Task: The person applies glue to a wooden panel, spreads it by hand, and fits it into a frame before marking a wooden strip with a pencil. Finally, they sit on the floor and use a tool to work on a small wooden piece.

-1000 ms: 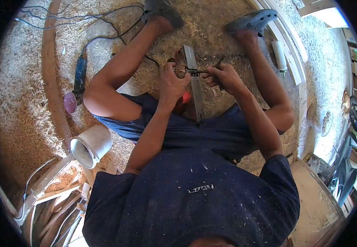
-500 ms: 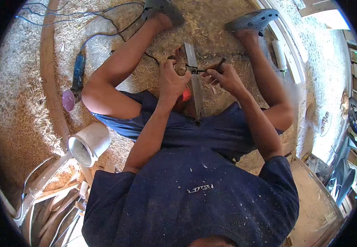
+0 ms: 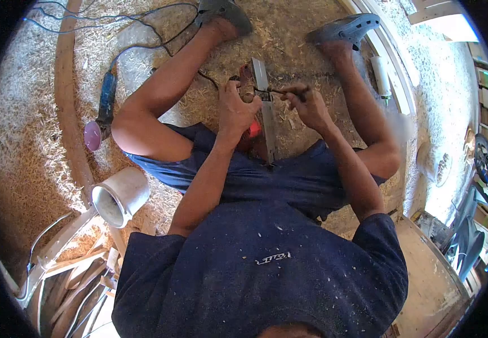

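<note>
Between my thighs lies an electric hand planer (image 3: 269, 129), its long grey metal sole facing me and red body parts showing at the side. My left hand (image 3: 237, 112) is closed around the planer's body near the cutter opening in the middle of the sole. A thin dark tool (image 3: 280, 91), perhaps a wrench or screwdriver, is gripped in my right hand (image 3: 310, 107). Its tip meets the planer at the cutter opening. What exactly the tip touches is too small to make out.
Wood shavings cover the floor (image 3: 187, 107). To the left are an angle grinder (image 3: 108, 101) with a purple disc, a white bucket (image 3: 121, 194) and a pile of wood offcuts (image 3: 81, 281). Blue cables (image 3: 137, 48) run across the upper left. A wooden board (image 3: 427, 276) lies lower right.
My right hand has shifted slightly and turned the dark tool, whose tip now sits a little higher at the cutter opening. My left hand stays on the planer.
</note>
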The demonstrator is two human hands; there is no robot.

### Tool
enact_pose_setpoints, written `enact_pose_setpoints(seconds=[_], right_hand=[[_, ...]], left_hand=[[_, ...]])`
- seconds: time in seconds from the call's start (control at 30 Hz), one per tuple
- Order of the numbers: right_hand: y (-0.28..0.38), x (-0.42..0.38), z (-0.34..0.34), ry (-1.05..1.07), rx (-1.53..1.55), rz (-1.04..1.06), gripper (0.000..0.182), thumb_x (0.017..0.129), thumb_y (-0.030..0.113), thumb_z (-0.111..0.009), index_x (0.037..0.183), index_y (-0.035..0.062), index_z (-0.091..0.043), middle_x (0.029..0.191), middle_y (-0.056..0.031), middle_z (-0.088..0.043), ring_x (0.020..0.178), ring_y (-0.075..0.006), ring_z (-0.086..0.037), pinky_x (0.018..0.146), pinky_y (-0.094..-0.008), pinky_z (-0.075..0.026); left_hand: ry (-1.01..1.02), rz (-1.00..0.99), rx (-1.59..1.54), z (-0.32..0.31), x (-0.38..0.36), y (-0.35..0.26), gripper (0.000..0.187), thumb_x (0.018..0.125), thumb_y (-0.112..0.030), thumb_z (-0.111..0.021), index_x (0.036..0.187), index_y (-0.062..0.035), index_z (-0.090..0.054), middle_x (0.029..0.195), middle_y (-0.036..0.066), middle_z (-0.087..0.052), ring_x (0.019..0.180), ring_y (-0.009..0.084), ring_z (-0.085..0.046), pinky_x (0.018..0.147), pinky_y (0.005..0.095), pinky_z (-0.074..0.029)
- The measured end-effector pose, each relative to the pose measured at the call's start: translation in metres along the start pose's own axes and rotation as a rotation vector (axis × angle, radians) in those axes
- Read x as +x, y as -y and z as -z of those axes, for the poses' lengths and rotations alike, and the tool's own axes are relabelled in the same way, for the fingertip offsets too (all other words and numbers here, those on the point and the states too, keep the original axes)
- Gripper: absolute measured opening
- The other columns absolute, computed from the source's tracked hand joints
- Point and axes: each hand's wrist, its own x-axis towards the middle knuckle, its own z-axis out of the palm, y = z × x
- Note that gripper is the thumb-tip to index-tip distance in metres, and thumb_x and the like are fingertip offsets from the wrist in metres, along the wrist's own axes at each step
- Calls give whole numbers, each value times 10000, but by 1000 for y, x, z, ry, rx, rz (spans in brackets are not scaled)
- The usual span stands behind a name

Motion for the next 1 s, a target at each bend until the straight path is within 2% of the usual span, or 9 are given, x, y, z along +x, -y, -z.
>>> enact_pose_setpoints(seconds=[0.1, 0.2, 0.4, 0.5, 0.73, 0.83, 0.9, 0.93, 1.0], right_hand=[[6, 3, 5, 59, 111, -261, 274, 1011, 204, -599, 1097, -37, -696, 821, -105, -734, 576, -120, -645, 515, -300, -509], [-6, 6, 4, 136, 147, -285, 322, 1010, 242, -601, 1046, -64, -692, 801, -103, -741, 527, -121, -623, 479, -311, -496], [-5, 4, 2, 81, 544, -416, 376, 1028, 261, -582, 1077, -100, -674, 954, -143, -760, 532, -113, -609, 474, -293, -509], [-15, 10, 7, 198, 367, -357, 387, 1031, 270, -579, 1099, -100, -670, 988, -157, -755, 541, -111, -607, 496, -287, -520], [-10, 14, 8, 246, 519, -507, 390, 1047, 280, -545, 1084, -80, -692, 844, -118, -736, 544, -131, -614, 533, -286, -519], [3, 5, 9, 264, 372, -464, 389, 1056, 273, -518, 1074, -70, -701, 762, -98, -708, 551, -136, -623, 515, -289, -506], [7, 4, 7, 191, 401, -439, 402, 1048, 292, -524, 1002, -63, -706, 699, -96, -685, 539, -122, -621, 502, -279, -494], [8, 6, 3, 190, 393, -450, 402, 1048, 292, -524, 1002, -63, -706, 699, -96, -685, 539, -122, -621, 502, -279, -494], [5, 13, -6, 89, 32, -568, 382, 1036, 288, -519, 1033, -68, -657, 765, -175, -685, 653, -255, -673, 585, -373, -516]], left_hand=[[27, 51, -1, 2, 0, -3, 659, 765, -357, -773, 1233, 41, -534, 1196, 259, -533, 1148, 422, -529, 991, 515, -442], [24, 28, 13, 3, -1, -3, 670, 771, -366, -770, 1244, 43, -529, 1195, 261, -530, 1148, 426, -528, 988, 512, -444], [-7, -27, -11, 0, -1, 1, 635, 762, -304, -749, 1232, 46, -504, 1185, 257, -514, 1120, 435, -544, 953, 522, -467], [25, 16, -10, 1, -1, -1, 624, 769, -307, -745, 1229, 41, -506, 1172, 251, -519, 1137, 432, -536, 971, 519, -457], [82, -42, 18, 9, 25, -10, 679, 811, -354, -749, 1314, 26, -497, 1268, 296, -535, 1169, 464, -542, 990, 535, -444], [-27, -309, 126, 15, 73, -40, 526, 882, -382, -722, 1260, -42, -586, 1200, 205, -596, 1148, 385, -579, 971, 478, -487], [194, -713, -26, 4, 110, -68, 344, 933, -354, -673, 1153, -90, -664, 1144, 118, -640, 1103, 336, -611, 938, 454, -515], [196, -707, -37, -13, 125, -71, 344, 933, -354, -673, 1153, -90, -664, 1144, 118, -640, 1103, 336, -611, 938, 454, -515], [433, -1177, 0, -51, 146, -74, 277, 965, -340, -633, 1095, -105, -702, 1106, 70, -675, 1045, 309, -647, 887, 428, -540]])
